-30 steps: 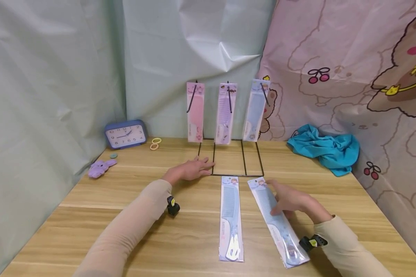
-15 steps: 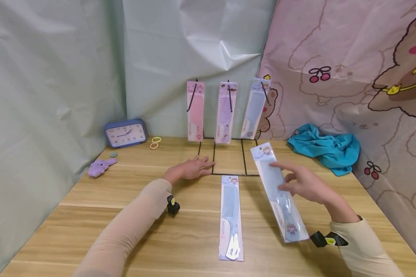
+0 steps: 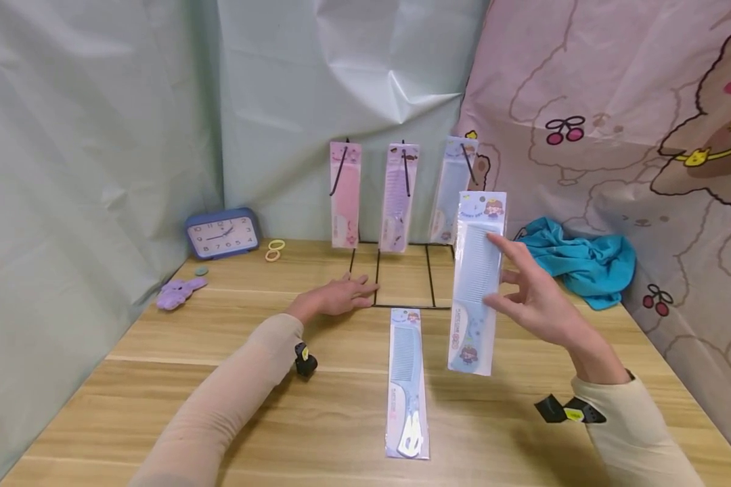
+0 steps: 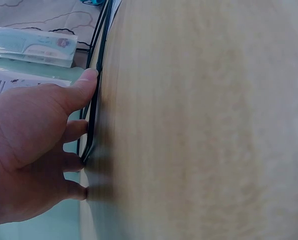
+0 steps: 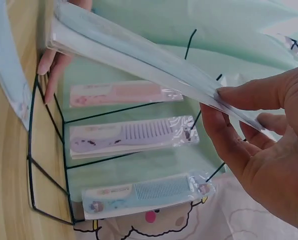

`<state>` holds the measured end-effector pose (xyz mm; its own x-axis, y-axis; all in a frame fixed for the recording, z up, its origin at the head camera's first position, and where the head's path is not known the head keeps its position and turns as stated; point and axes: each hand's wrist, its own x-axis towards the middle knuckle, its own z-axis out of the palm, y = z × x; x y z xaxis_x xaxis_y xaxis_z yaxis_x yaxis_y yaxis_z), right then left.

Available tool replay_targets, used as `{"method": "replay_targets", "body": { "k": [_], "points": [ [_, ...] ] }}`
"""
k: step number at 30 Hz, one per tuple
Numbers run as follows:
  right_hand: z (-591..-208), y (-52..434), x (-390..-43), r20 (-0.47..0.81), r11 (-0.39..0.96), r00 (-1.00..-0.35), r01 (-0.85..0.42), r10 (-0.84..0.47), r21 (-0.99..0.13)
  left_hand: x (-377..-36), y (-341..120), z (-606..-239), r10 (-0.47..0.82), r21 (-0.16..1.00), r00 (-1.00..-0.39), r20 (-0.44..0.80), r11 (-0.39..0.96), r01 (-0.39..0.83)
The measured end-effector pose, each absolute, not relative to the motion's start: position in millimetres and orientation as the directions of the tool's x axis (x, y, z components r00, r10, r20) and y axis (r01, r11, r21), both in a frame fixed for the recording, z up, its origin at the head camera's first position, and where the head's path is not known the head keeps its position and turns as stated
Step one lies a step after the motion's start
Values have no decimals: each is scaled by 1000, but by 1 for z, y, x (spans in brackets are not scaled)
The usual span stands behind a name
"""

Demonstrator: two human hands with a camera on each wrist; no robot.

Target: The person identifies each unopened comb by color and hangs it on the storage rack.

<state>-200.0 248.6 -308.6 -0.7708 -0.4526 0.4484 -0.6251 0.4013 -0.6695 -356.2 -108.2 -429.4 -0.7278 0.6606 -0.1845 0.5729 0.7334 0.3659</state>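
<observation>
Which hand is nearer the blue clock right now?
Left. The left hand rests flat on the wire rack's base, to the right of the blue clock. The right hand holds a packaged blue comb further right.

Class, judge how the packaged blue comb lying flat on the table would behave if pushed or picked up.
The comb probably slides rather than rolls, since it lies flat. Its glossy plastic sleeve looks slippery. It seems light and fairly stiff: the right hand holds a similar one upright with fingertips.

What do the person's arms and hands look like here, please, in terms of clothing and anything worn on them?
Both arms wear long, close-fitting cream-beige sleeves reaching the wrists. The left hand and right hand are bare: no gloves, rings or watch show. Each wrist carries a small black device with a yellow marking, the left wrist device and right wrist device, apparently the wrist cameras.
</observation>
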Motion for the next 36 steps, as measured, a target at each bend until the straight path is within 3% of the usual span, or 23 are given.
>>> {"method": "replay_targets", "body": {
  "k": [6,15,24,29,36],
  "points": [
    [-304,245,-213,472,381,-765,-634,-438,-673,-356,-108,-429,660,358,-728,-188,736,574],
    [-301,244,-229,419,370,-810,-568,-411,-735,-355,-107,-429,651,359,-734,-191,743,565],
    [-300,239,-253,311,446,-944,-325,-107,-834,-354,-107,-428,644,369,-739,-199,748,552],
    [-298,237,-274,289,483,-957,-252,2,-839,-353,-107,-426,639,376,-743,-198,750,545],
    [-303,231,-310,298,428,-954,-262,19,-865,-354,-107,-426,646,371,-738,-192,744,555]
  ]
}}
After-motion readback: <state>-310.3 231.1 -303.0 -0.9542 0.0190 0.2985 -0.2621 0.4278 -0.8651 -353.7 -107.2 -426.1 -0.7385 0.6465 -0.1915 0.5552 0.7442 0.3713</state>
